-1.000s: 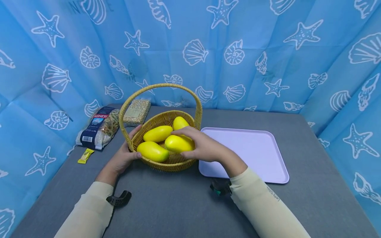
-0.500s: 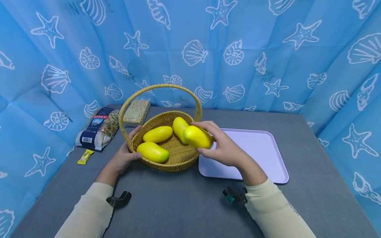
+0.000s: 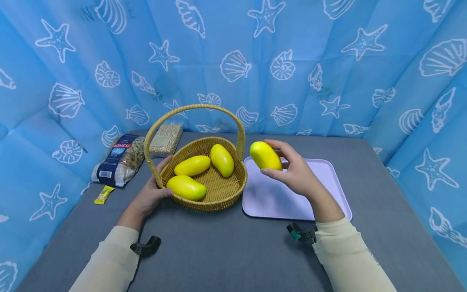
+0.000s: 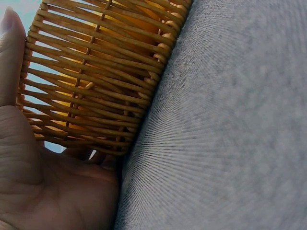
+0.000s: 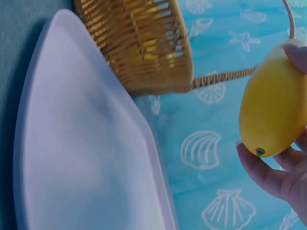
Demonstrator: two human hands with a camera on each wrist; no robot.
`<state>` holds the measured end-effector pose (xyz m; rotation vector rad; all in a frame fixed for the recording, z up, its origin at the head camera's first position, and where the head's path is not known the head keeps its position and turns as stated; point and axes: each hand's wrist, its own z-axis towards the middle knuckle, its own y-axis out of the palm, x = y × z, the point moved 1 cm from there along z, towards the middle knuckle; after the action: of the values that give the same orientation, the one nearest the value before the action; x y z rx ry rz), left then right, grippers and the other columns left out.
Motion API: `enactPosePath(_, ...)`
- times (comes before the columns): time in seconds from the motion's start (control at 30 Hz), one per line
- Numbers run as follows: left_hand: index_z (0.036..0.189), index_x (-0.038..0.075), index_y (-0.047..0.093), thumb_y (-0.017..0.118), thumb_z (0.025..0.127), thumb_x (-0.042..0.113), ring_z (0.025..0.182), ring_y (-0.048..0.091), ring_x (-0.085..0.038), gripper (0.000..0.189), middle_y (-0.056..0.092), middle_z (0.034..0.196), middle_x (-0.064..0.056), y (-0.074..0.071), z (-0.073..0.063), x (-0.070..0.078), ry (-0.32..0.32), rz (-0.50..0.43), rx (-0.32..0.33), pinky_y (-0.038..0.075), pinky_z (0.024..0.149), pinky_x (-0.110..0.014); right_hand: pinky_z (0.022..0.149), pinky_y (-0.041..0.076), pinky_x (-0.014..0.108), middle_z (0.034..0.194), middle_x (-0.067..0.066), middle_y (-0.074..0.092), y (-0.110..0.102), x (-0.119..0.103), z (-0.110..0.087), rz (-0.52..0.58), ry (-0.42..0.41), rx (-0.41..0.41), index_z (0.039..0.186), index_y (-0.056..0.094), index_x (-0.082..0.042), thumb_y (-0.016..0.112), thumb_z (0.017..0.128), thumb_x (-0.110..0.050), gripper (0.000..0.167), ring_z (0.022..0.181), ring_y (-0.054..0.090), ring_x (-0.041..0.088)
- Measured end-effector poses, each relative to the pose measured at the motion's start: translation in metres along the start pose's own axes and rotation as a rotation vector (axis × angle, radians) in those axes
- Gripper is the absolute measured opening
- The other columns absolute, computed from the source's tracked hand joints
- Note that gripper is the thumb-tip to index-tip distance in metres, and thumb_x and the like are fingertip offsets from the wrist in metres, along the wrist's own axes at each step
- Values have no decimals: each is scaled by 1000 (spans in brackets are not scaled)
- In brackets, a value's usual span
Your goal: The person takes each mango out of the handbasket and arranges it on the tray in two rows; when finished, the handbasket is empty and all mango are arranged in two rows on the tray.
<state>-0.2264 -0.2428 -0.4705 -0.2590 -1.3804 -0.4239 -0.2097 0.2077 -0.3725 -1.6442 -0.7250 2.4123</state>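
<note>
My right hand (image 3: 293,170) holds a yellow mango (image 3: 265,155) between thumb and fingers, raised over the left part of the lilac tray (image 3: 255,209). In the right wrist view the mango (image 5: 273,103) shows a dark stem end, and the tray (image 5: 72,120) lies below it. My left hand (image 3: 151,194) grips the left side of the wicker basket (image 3: 222,194), thumb over its rim. Three more mangoes lie inside, one of them a mango (image 3: 187,187) near the front rim. In the left wrist view the hand (image 4: 57,182) is against the basket's woven wall (image 4: 96,76).
An AGNESI pasta bag (image 3: 118,160) and a clear pack of grain (image 3: 166,140) lie left of and behind the basket. A small yellow wrapped sweet (image 3: 103,195) sits near the table's left edge. A blue shell-patterned curtain (image 3: 233,93) surrounds the grey table.
My right hand has lifted one mango out of the basket and carried it rightward over the tray, turning it more upright. My left hand stays on the basket.
</note>
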Motion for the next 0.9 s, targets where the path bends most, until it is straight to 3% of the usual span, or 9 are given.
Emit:
enactPosePath(0.27, 176, 32, 20, 83, 100, 16, 159, 18, -33, 100, 12, 180, -11, 2, -1, 0, -4, -5, 5, 36, 118, -27, 95, 53, 57, 148, 11, 54, -3, 21, 4, -49, 116, 65, 165, 47, -19, 88, 96, -25, 80, 124, 54, 37)
enactPosePath(0.4, 176, 32, 21, 82, 101, 16, 159, 19, -34, 98, 12, 180, -12, 2, -1, 1, -2, 3, 6, 36, 118, -27, 95, 51, 57, 147, 14, 53, -4, 32, 6, -105, 148, 65, 164, 49, -16, 89, 95, -27, 80, 124, 53, 40)
enactPosePath(0.7, 176, 31, 20, 83, 100, 19, 159, 20, -32, 100, 13, 180, -12, 0, 0, -2, 19, -30, -11, 36, 118, -28, 106, 46, 64, 152, 24, 51, -4, 53, 6, -345, 341, -48, 163, 48, -7, 85, 97, -32, 80, 126, 52, 42)
enactPosePath(0.9, 176, 32, 22, 84, 100, 19, 159, 18, -32, 99, 11, 180, -13, 2, 0, -1, 29, -31, -14, 34, 119, -27, 102, 46, 63, 149, 26, 53, -4, 58, 5, -448, 390, -83, 162, 50, -7, 84, 97, -33, 78, 120, 53, 42)
